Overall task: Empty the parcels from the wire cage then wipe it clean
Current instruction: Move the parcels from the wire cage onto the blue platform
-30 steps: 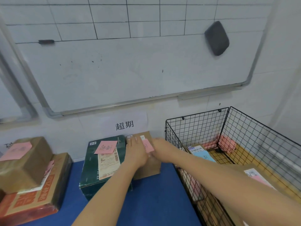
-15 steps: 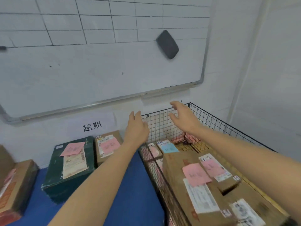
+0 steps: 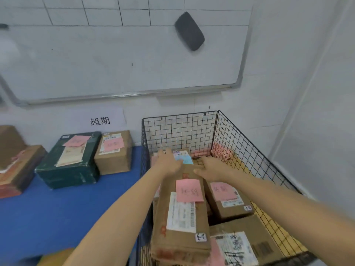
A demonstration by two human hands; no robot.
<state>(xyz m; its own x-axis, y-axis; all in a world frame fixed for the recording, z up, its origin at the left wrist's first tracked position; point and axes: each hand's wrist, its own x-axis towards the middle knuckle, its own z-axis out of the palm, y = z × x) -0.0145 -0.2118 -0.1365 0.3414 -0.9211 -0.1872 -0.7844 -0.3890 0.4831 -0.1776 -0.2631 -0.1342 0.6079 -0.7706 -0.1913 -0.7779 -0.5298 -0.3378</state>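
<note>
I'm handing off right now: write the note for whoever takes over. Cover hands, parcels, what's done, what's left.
Left hand and right hand: both inside the black wire cage at the far end of the long brown cardboard box; grip unclear.
Already on the blue mat: dark green box, small brown box.
Left: lift out that long box and the other brown parcels, then wipe the cage.
</note>
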